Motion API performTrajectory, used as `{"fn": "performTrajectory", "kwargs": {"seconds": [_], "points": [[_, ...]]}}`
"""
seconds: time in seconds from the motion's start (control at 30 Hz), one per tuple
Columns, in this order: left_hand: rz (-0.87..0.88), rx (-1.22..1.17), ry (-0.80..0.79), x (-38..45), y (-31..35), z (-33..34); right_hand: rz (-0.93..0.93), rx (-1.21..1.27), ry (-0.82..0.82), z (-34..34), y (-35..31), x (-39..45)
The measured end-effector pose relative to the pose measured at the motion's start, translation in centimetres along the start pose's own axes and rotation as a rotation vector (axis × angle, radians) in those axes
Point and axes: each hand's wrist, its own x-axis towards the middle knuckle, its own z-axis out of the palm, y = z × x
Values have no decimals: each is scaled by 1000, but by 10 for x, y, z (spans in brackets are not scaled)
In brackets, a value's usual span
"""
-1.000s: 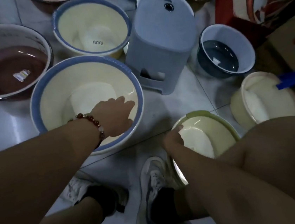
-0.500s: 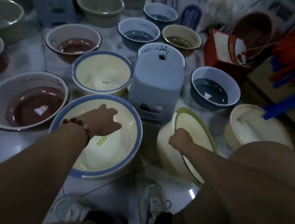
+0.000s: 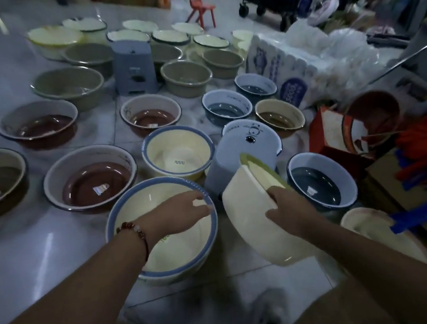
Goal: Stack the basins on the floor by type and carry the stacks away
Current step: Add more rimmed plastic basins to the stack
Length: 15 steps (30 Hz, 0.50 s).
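Raised off the floor since earlier — green-rimmed basin (image 3: 255,210), tilted steeply, right hand (image 3: 291,211) grasping its rim. Left hand (image 3: 179,213) — fingers extended, released — reaches across the blue-rimmed basin (image 3: 122,209).

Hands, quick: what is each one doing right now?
Left hand: open, fingers stretched over the blue-rimmed basin.
Right hand: fingers curled round the tilted green-rimmed basin.

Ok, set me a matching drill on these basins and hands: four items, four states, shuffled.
Items:
1. green-rimmed basin
2. large blue-rimmed basin
3. small blue-rimmed basin
4. left hand

States:
A. flat on the floor, untouched
B. tilted on edge, gripped by the right hand
C. reaching across a basin, fingers extended
D. on the floor under the reaching arm

Pairs: 1-B, 2-D, 3-A, 4-C
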Motion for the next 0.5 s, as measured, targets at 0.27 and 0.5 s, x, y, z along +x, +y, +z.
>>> {"fn": "performTrajectory", "kwargs": {"seconds": [0.27,0.5], "points": [[-307,-924,-103,10,-32,5,-468,3,160,45,-22,-9],[-563,-1106,200,30,-62,0,-730,42,237,73,-70,12]]}}
